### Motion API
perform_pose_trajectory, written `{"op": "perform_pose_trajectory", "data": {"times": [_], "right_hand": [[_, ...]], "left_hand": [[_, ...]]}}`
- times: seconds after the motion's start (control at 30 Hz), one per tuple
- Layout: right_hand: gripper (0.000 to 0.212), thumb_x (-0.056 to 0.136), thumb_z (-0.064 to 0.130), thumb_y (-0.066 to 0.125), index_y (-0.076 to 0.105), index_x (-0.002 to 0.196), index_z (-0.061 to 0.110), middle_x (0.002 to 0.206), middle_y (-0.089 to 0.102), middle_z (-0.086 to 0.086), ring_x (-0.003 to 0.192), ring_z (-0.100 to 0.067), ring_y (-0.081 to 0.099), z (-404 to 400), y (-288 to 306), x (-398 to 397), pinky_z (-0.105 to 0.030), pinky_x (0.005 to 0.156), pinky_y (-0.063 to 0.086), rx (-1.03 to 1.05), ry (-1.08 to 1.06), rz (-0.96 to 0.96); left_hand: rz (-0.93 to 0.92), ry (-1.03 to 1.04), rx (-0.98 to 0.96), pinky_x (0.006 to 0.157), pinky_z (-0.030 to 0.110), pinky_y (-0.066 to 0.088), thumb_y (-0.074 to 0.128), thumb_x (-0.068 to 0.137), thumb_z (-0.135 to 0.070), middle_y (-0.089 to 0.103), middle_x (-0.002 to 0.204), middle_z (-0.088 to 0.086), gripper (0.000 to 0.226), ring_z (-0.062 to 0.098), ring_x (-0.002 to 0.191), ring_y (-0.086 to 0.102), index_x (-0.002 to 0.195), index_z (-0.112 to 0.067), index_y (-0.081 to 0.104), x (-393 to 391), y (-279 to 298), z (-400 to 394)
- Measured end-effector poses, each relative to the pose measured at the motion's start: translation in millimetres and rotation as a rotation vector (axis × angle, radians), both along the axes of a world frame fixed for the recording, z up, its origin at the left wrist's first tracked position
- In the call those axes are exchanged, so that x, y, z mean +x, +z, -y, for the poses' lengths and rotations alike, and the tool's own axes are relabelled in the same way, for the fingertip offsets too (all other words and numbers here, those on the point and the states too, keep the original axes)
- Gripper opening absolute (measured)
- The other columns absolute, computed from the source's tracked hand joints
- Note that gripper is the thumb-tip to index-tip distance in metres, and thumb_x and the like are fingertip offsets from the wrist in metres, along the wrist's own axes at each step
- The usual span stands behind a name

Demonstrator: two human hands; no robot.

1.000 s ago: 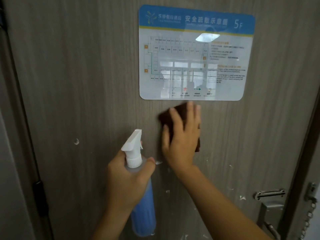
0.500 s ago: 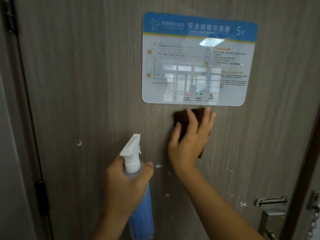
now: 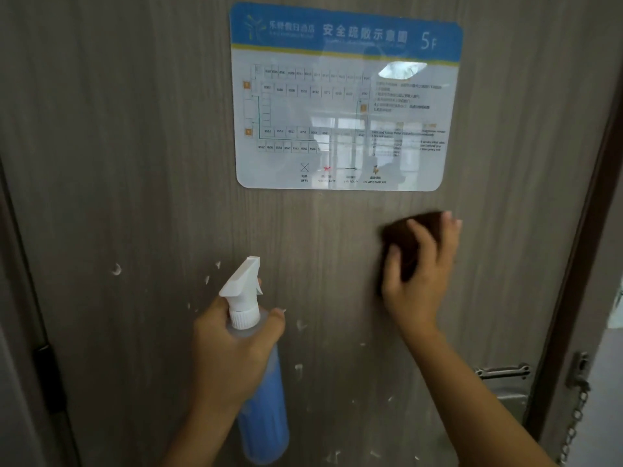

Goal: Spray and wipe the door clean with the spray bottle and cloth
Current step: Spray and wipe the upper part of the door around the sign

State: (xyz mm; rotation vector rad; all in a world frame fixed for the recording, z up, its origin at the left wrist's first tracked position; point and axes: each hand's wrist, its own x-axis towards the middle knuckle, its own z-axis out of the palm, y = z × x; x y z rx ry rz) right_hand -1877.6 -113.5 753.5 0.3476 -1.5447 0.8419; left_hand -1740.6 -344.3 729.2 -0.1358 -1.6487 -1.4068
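Note:
A grey wood-grain door [image 3: 135,146] fills the view, flecked with white spots across its lower half. My left hand [image 3: 232,352] grips the neck of a blue spray bottle [image 3: 264,416] with a white trigger head, held upright close to the door. My right hand [image 3: 418,274] presses a dark brown cloth [image 3: 401,237] flat against the door with straight fingers, below the right part of the sign. The hand and cloth are blurred by motion, and the hand hides most of the cloth.
A blue and white floor-plan sign [image 3: 344,96] is stuck on the door above the hands. A metal latch plate [image 3: 504,372] and a door chain [image 3: 576,419] sit at the lower right by the dark frame. A black hinge [image 3: 45,372] shows at the lower left.
My right hand has slid the cloth to the right along the door under the sign. My left hand with the spray bottle has stayed about where it was.

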Motion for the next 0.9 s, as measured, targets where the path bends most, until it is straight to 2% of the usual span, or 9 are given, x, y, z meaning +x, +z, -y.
{"op": "perform_pose_trajectory", "data": {"times": [0.1,0.2,0.33,0.47,0.53,0.67,0.73,0.83,0.9], "right_hand": [[0.043,0.101,0.019,0.061,0.054,0.142,0.01,0.168,0.021,-0.018,0.158,-0.037,0.011,18.9,11.7,3.4,-0.04,0.128,0.016,-0.24,-0.059,0.043],[0.045,0.101,0.021,0.059,0.053,0.145,0.011,0.168,0.022,-0.02,0.158,-0.038,0.012,56.0,17.7,10.3,-0.049,0.124,0.023,-0.263,-0.084,0.041],[0.049,0.098,0.021,0.063,0.054,0.145,0.016,0.166,0.026,-0.022,0.157,-0.04,0.013,87.9,12.1,16.6,-0.055,0.124,0.022,0.17,-0.013,-0.032],[0.054,0.095,0.021,0.069,0.054,0.146,0.016,0.168,0.024,-0.018,0.158,-0.038,0.014,48.7,1.6,9.8,-0.053,0.127,0.018,0.639,0.006,-0.103],[0.052,0.096,0.021,0.069,0.054,0.145,0.017,0.169,0.023,-0.017,0.158,-0.038,0.014,20.5,-0.4,5.7,-0.052,0.127,0.019,0.543,-0.014,-0.074],[0.05,0.097,0.017,0.068,0.052,0.144,0.017,0.17,0.018,-0.013,0.159,-0.033,0.009,10.9,9.7,6.2,-0.036,0.128,0.012,-0.026,0.021,0.042],[0.048,0.099,0.016,0.064,0.05,0.145,0.014,0.17,0.017,-0.015,0.159,-0.035,0.008,31.0,19.3,9.7,-0.035,0.128,0.009,-0.187,-0.008,0.07],[0.051,0.099,0.018,0.059,0.049,0.148,0.009,0.169,0.017,-0.021,0.158,-0.039,0.008,72.7,25.8,19.9,-0.044,0.127,0.012,-0.225,-0.052,0.07],[0.057,0.097,0.02,0.061,0.046,0.151,0.012,0.17,0.015,-0.019,0.159,-0.037,0.005,93.3,21.4,25.9,-0.051,0.126,0.015,-0.031,-0.016,0.046]], "left_hand": [[0.008,0.023,0.001,0.057,0.016,0.052,0.079,0.067,-0.025,0.07,0.069,0.0,0.021,0.012,0.062,0.069,0.073,-0.012,0.065,-1.5,0.5,-8.2],[-0.002,0.036,0.009,0.057,0.012,0.051,0.08,0.066,-0.024,0.071,0.069,-0.007,0.019,0.005,0.062,0.069,0.074,-0.016,0.066,-2.6,2.4,-14.0],[0.001,0.038,0.0,0.06,0.013,0.052,0.081,0.068,-0.026,0.072,0.072,-0.004,0.019,0.009,0.066,0.071,0.077,-0.018,0.066,-3.1,5.1,-18.8],[0.019,0.041,0.022,0.055,0.019,0.053,0.08,0.065,-0.036,0.069,0.067,0.001,0.026,0.013,0.058,0.068,0.072,-0.017,0.064,-1.0,4.5,-18.3],[0.015,0.042,0.04,0.054,0.018,0.052,0.077,0.062,-0.045,0.069,0.066,0.002,0.033,0.013,0.057,0.067,0.071,-0.016,0.063,1.8,3.8,-15.3],[0.002,0.044,0.067,0.055,0.016,0.052,0.076,0.059,-0.048,0.068,0.064,0.0,0.038,0.012,0.057,0.067,0.07,-0.014,0.062,6.9,4.2,-6.6],[0.0,0.033,0.063,0.055,0.018,0.052,0.077,0.06,-0.047,0.066,0.063,0.003,0.037,0.014,0.056,0.065,0.069,-0.014,0.061,8.4,3.7,-2.1],[-0.005,0.027,0.04,0.053,0.018,0.051,0.076,0.062,-0.046,0.067,0.064,0.003,0.034,0.012,0.055,0.065,0.068,-0.016,0.061,11.6,2.5,3.0],[0.001,0.026,0.029,0.052,0.017,0.051,0.076,0.062,-0.047,0.068,0.065,0.002,0.034,0.012,0.055,0.066,0.069,-0.017,0.062,14.4,2.9,4.1]]}}
